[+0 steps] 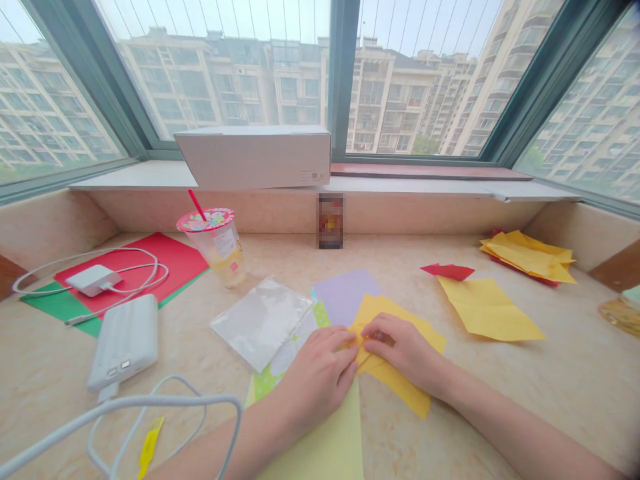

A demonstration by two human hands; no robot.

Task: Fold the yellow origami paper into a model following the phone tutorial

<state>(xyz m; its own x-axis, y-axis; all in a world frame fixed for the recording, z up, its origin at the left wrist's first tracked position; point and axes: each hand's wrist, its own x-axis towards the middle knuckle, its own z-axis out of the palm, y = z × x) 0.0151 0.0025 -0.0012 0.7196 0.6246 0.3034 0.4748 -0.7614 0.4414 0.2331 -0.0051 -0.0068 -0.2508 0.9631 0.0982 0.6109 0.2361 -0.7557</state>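
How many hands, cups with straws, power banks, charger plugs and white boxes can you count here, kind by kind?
Left hand and right hand: 2
Cup with straw: 1
Power bank: 1
Charger plug: 1
White box: 1
Total: 6

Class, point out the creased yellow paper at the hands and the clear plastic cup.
Creased yellow paper [400, 387], head view: part nearest the camera.
Clear plastic cup [210, 251], head view: side wall.

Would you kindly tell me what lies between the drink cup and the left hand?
In the head view, a clear plastic sleeve and green-patterned paper lie between the drink cup and the left hand.
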